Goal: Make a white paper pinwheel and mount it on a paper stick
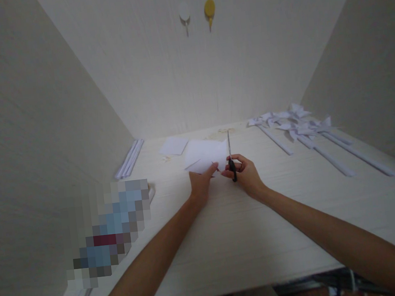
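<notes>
white paper sheet (205, 155): thin, matte, flat, roughly square with a cut or folded flap at its near left corner; lies on the desk just beyond both sets of fingertips; near edge pinched by the left hand (201, 183), thumb on top and the other fingers curled close together beneath, so far as can be seen.

scissors (231, 156): slim bright metal blades, black plastic handles; held by the right hand (246, 175), fingers bent through and around the handles, thumb side toward the paper; blades point away from the person, close together, running along the right edge of the sheet; whether they bite into the paper cannot be told.

desk (262, 226): pale wood-grain laminate, smooth, walled on three sides by panels of the same finish.

small paper square (174, 146): white, flat, beyond and left of the left fingers, apart from the main sheet.

rolled paper sticks (130, 158): several thin white tubes laid side by side, well left of the left hand, against the left wall.

paper pinwheels (297, 125): heap of folded white pointed shapes on long white stems, well right of the right hand, stems fanning toward the near right.

two wall hooks, one white (184, 12), one yellow (209, 8): rounded, glossy plastic, high on the back wall, far beyond the fingers.

blurred patch (112, 227): pixelated, blue and red tones, left of the left forearm; contents not readable.
</notes>
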